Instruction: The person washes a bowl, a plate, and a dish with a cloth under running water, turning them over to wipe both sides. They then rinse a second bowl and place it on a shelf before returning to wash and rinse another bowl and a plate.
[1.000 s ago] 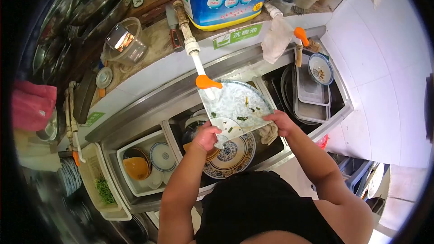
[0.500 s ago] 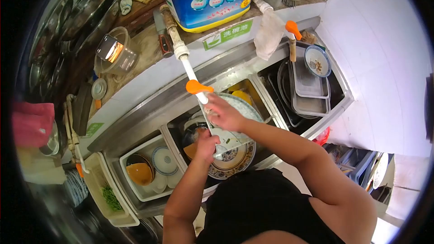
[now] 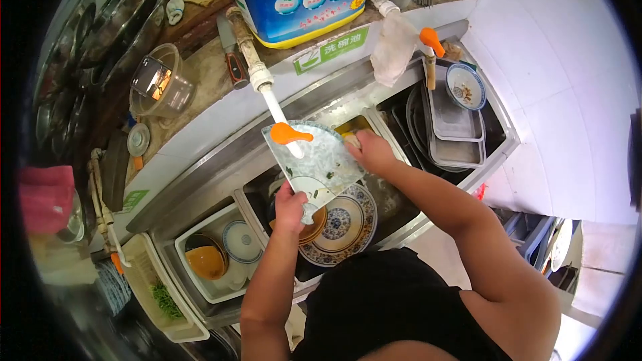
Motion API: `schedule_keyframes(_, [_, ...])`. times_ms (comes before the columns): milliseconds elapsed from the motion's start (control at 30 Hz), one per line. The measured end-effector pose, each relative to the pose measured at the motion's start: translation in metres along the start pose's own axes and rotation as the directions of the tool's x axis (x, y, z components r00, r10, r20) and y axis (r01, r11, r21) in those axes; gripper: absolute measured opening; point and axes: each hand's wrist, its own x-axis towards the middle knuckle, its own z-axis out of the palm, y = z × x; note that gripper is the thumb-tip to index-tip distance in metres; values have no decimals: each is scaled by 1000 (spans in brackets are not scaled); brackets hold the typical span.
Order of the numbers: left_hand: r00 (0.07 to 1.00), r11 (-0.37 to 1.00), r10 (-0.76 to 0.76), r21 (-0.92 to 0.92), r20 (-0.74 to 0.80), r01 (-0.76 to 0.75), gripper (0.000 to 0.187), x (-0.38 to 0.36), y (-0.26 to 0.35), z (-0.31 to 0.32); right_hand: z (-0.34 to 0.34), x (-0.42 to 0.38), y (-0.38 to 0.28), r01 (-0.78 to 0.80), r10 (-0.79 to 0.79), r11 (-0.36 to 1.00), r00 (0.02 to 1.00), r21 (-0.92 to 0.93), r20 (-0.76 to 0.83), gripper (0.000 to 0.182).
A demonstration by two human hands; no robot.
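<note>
My left hand [image 3: 290, 208] grips the narrow end of a fan-shaped plate [image 3: 319, 154], tilted over the middle sink basin with dark green scraps on its pale patterned face. A white tap with an orange lever [image 3: 291, 134] overlaps the plate's upper part. At the plate's right edge is my right hand [image 3: 373, 152], fingers curled at a pale yellow patch [image 3: 350, 139]; I cannot tell what they hold. Below the plate lie a round blue-and-brown patterned plate [image 3: 354, 227] and a brown bowl [image 3: 311, 228], partly hidden.
Left of the basin, a white tub [image 3: 212, 296] holds bowls; beyond it a cream bin [image 3: 144, 281] contains greens. The right basin has metal trays [image 3: 460, 154] and a blue-rimmed bowl [image 3: 465, 87]. On the ledge stand a blue detergent jug [image 3: 301, 7], a knife [image 3: 233, 60] and a plastic tub holding a phone [image 3: 152, 79].
My right hand has moved right and down from near the tap to the plate's right edge. The fan-shaped plate has shifted left, and more of the round patterned plate shows.
</note>
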Motion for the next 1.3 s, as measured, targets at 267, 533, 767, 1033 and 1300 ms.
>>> schedule_keyframes(267, [972, 982, -128, -112, 197, 152, 52, 5, -7, 12, 1, 11, -96, 759, -621, 640, 601, 118, -504, 48])
schedule_keyframes(533, [951, 897, -160, -364, 263, 251, 60, 14, 30, -7, 35, -55, -83, 729, -712, 620, 678, 290, -180, 57])
schedule_keyframes(767, [997, 997, -75, 18, -12, 75, 48, 25, 32, 4, 33, -42, -29, 826, -824, 550, 561, 119, -81, 57])
schedule_keyframes(1033, [985, 994, -5, 110, -172, 24, 52, 18, 19, -11, 20, -23, 40, 302, -302, 953, 952, -6, 49, 57])
schedule_keyframes(1300, [995, 998, 5, 64, -102, 1, 47, 8, 9, 4, 16, 1, -40, 295, -208, 687, 955, 664, -210, 59])
